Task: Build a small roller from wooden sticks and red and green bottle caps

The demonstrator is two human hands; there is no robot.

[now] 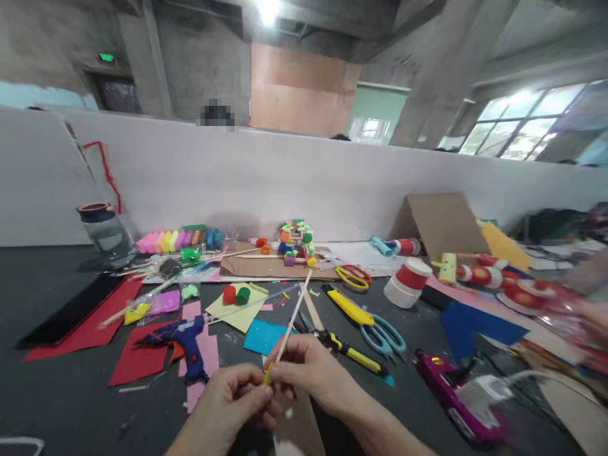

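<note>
My left hand and my right hand meet low in the middle of the head view. A thin wooden stick slants up and away from the fingers of my right hand, which are closed around its lower part. At its bottom end is a small yellow piece, pinched by my left fingers; its exact kind is too small to tell. Beneath both hands lies a strip of brown cardboard. A blue glue gun rests left of my hands. To the right lies a black and yellow tool.
Scissors with blue handles and a yellow cutter lie on the right. Behind stands a colourful small model on cardboard. A water bottle is far left, a purple power strip front right. Another person's blurred hand shows at the right edge.
</note>
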